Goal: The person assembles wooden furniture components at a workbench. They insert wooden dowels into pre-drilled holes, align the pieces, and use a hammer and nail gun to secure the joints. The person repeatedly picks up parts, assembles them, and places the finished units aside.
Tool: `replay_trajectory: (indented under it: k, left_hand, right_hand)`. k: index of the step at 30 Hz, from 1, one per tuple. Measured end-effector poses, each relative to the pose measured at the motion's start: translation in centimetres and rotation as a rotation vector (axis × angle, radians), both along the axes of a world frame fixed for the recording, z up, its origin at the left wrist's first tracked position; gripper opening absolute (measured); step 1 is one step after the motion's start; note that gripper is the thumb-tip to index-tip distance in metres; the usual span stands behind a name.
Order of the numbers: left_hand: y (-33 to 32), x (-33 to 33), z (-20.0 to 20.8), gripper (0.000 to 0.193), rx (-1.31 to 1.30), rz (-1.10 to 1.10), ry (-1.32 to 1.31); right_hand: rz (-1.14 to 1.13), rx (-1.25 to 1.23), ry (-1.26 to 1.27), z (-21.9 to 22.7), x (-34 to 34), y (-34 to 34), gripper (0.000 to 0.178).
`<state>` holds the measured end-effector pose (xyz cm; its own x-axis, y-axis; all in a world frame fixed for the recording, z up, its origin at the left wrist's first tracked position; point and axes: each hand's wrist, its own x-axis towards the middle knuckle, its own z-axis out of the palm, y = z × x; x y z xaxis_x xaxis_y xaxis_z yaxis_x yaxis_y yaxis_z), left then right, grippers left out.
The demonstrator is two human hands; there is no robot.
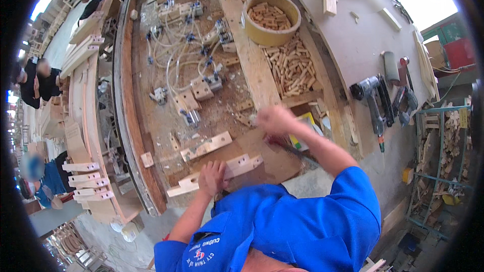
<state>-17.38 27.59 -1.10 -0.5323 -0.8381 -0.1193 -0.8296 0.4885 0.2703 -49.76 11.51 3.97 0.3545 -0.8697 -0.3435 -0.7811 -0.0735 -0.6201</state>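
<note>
My left hand (pixel 213 177) is closed over pale wooden pieces (pixel 190 183) at the near edge of the workbench, its fingers curled on top. These pieces lie side by side, with round holes in their stepped right ends (pixel 247 163). My right hand (pixel 275 120) is in the air beside the long board, blurred and fist-like; what it holds I cannot make out. Below it is a dark red, smeared object (pixel 276 141). Just beyond my left hand lies a loose wooden block (pixel 206 146) with holes.
A yellow round tub (pixel 247 26) of wooden dowels stands on a long board (pixel 252 65), beside a dowel pile (pixel 292 68). Clear tubing (pixel 174 65) and metal clamps cover the bench's middle. A nail gun (pixel 372 95) lies at right. Other people work at far left and beyond.
</note>
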Motion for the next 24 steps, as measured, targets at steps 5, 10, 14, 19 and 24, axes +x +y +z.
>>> replay_trajectory:
  k: [5, 10, 14, 19, 24]
  left_hand:
    - [0.1, 0.0, 0.2, 0.070, 0.085, -0.002, -0.052]
    - [-1.3, 0.8, 0.4, 0.069, 0.111, -0.058, 0.023]
    - [0.4, 1.6, 2.1, 0.068, 0.191, -0.021, 0.016]
    - [0.9, 1.1, 2.7, 0.067, 0.132, 0.016, -0.007]
    - [-0.2, 1.0, 1.8, 0.069, 0.033, -0.020, 0.005]
  right_hand:
    - [-0.307, -0.625, 0.048, 6.7, -5.1, -22.9, 0.018]
    - [-0.205, -0.257, 0.707, 6.1, -8.9, -32.8, 0.023]
    - [0.163, -0.416, 0.582, 3.3, -9.2, -33.1, 0.017]
    - [0.051, -0.326, 0.562, 0.7, -10.5, -33.9, 0.031]
    - [0.208, -0.520, 0.539, 1.0, -12.3, -36.2, 0.033]
